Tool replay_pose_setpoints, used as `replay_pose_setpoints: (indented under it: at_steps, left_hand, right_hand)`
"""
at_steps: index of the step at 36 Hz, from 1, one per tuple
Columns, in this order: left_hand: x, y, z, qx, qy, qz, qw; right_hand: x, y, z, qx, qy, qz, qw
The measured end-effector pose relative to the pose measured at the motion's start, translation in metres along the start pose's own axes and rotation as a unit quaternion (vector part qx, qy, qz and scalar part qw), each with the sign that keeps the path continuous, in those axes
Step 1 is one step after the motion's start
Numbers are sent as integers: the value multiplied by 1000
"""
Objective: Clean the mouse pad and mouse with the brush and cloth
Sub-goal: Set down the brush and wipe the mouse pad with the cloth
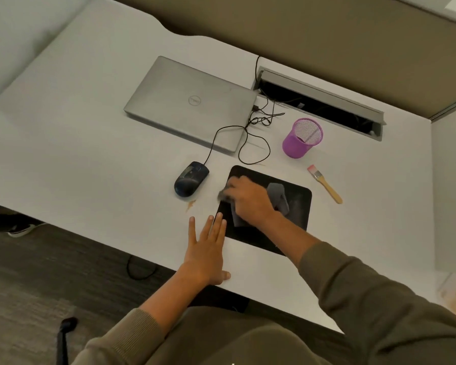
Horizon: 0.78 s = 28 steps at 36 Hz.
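Observation:
A black mouse pad [298, 206] lies on the white desk near its front edge. My right hand [248, 198] presses a grey cloth [278, 196] onto the pad's left part; the fingers look blurred. My left hand [207, 248] lies flat with straight fingers on the desk, its fingertips at the pad's lower left corner. A dark wired mouse [190, 179] sits on the desk to the left of the pad. A small brush [325, 184] with a wooden handle and pink bristles lies to the right of the pad.
A shut silver laptop [187, 104] lies behind the mouse, with black cables [258, 138] looping beside it. A purple mesh cup [302, 138] stands behind the pad. An open cable tray [321, 101] runs along the back. A small brown stain [190, 205] marks the desk.

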<state>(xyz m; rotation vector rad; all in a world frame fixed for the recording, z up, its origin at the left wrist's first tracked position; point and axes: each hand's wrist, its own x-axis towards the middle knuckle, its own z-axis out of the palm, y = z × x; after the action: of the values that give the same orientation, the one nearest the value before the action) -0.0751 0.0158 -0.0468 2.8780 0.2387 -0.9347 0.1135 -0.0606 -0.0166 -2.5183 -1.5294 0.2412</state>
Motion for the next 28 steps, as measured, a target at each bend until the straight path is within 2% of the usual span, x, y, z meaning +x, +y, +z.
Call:
replay_pose_setpoints:
  at_steps: [2,3,6,7,11,13,14,16,17,18,19,21,22,23,24,25,26,28]
  left_hand:
    - [-1,0,-1,3,-1,-2,1000]
    - [-1,0,-2,3,-5,0,1000]
    - [-2,-1,-2,1,-3,2,1000]
    - [-3,-1,-3,2,-7,3,1000]
    - [-4,0,-7,7,-11,0,1000]
    - [-4,0,-8,6,-14,1,1000]
    - [-4,0,-7,2,-11,2,1000]
    - [-4,0,-6,0,-4,2,1000]
    - [-4,0,-7,0,-5,2,1000]
    - [-4,0,-7,0,-6,2,1000]
    - [-4,1,-6,0,-5,1,1000]
    - [-4,1,-6,5,-5,-1,1000]
    - [-4,1,-6,8,-5,-2,1000]
    - [-4,1,-6,9,-5,-3,1000]
    - [-4,0,-6,10,-5,-4,1000]
    - [-3,0,-7,10,-6,-4,1000]
    - [-3,1,-8,10,-8,-3,1000]
    - [-4,3,-9,9,-8,-6,1000]
  right_hand:
    - [-10,5,0,-17,-12,-46,999]
    - [-11,13,-4,-24,3,-20,999]
    - [-11,27,-12,12,60,148,987]
    - [-13,22,-9,16,71,148,986]
    - [-43,-2,16,7,17,-51,999]
    - [-52,12,13,-22,12,-64,998]
    - [-53,25,11,-48,32,-40,998]
    - [-51,39,3,-48,88,106,989]
    - [-48,41,-1,-16,128,201,971]
    - [-45,39,3,18,151,255,955]
    - [-42,31,3,47,161,263,950]
    - [-36,14,13,-2,85,140,987]
    - [-37,14,18,-38,53,67,996]
    - [-38,20,18,-52,43,42,997]
    - [-39,31,16,-57,42,69,995]
    - [-40,41,13,-37,64,137,988]
    - [-43,50,5,8,114,245,963]
    - [-48,60,-3,86,182,422,884]
